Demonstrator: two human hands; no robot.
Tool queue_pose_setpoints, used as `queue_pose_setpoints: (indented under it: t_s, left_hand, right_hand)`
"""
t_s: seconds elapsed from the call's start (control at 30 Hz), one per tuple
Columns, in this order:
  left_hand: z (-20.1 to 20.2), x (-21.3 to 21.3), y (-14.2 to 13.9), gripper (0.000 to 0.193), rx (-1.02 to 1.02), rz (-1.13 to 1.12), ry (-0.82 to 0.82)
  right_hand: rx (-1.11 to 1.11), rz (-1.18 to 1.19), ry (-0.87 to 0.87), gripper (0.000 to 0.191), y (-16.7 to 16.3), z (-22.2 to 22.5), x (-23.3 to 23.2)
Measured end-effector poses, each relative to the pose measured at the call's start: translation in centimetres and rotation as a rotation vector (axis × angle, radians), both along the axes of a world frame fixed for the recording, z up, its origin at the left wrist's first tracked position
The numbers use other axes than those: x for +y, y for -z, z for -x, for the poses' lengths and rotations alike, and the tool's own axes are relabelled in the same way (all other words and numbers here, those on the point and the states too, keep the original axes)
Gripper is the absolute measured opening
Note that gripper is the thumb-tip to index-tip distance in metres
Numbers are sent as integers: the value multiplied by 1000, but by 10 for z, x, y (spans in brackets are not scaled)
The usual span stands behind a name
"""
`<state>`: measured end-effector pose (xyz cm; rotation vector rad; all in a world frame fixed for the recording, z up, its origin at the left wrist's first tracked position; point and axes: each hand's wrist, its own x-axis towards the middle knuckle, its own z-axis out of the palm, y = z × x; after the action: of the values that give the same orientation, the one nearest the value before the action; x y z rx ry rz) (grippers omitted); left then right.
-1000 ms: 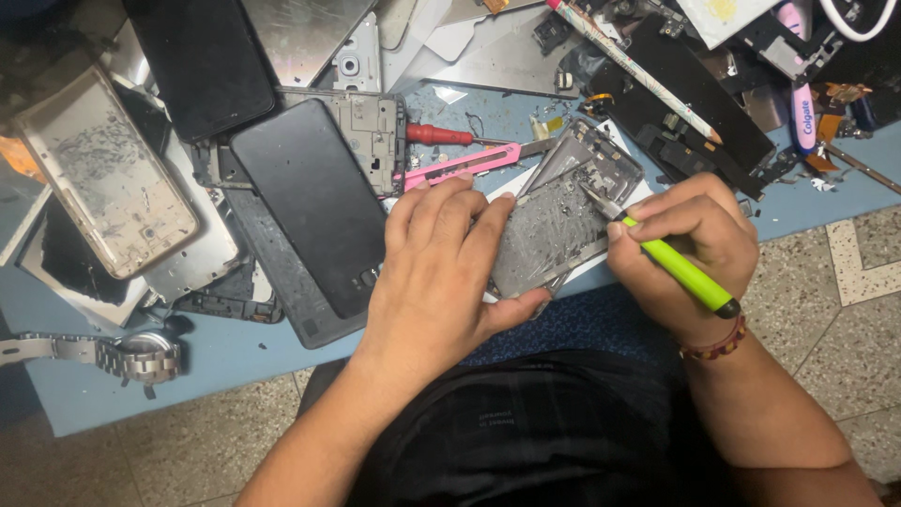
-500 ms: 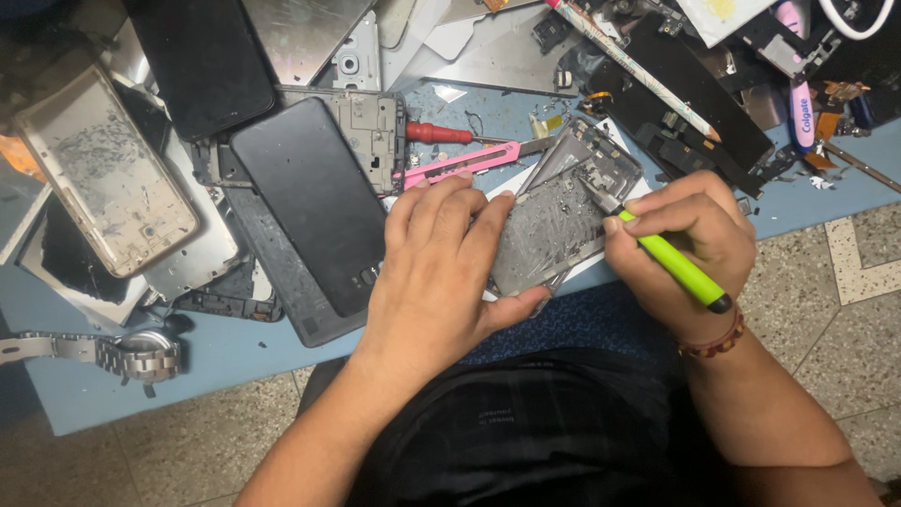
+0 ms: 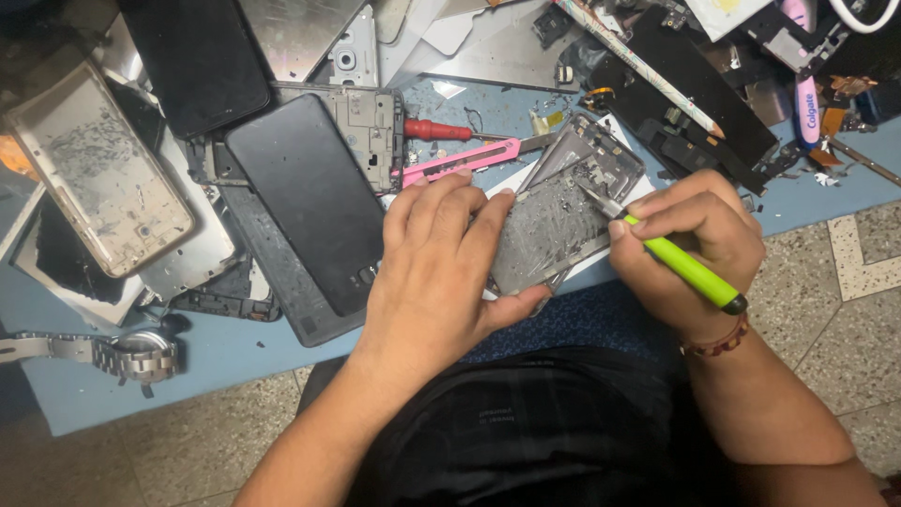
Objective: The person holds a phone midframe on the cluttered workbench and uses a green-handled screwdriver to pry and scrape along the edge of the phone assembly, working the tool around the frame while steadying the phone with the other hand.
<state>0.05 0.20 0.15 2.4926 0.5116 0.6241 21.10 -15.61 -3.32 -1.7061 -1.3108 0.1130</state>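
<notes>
Little had changed since half a second earlier: the tip of the green-handled tool (image 3: 678, 262) had crept slightly lower along the grey phone frame (image 3: 559, 214), and both hands sat where they had been.

The left hand (image 3: 434, 272) lay flat over the lower left part of the frame, fingers (image 3: 449, 202) close together and nearly straight, with the thumb hooked under the frame's near edge, so the piece was clamped between thumb and palm. The frame itself was tilted, its far end just past the fingertips and resting at the edge of the blue mat (image 3: 225, 352).

The right hand (image 3: 690, 249) pinched the tool as one holds a pen, thumb and forefinger pressed together near the metal tip, the other fingers curled beneath. The tip touched the frame's upper right area (exactly what it met there could not be told).

Just beyond the left fingertips lay a pink utility knife (image 3: 465, 161) and a red-handled screwdriver (image 3: 437, 130). Left of the knuckles lay a black phone back (image 3: 305, 197), and near the left forearm a metal wristwatch (image 3: 122, 352).
</notes>
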Motion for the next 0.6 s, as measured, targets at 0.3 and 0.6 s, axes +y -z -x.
queue_pose_setpoints:
  t_s: [0.3,0.6]
  left_hand:
    - [1,0,0,83,-7,4,1]
    - [0,0,1,83,-1,5,-3]
  right_hand:
    - [-19,22,24,24,-1,2,2]
    - [5,-3,-18,23,-1,-1,0]
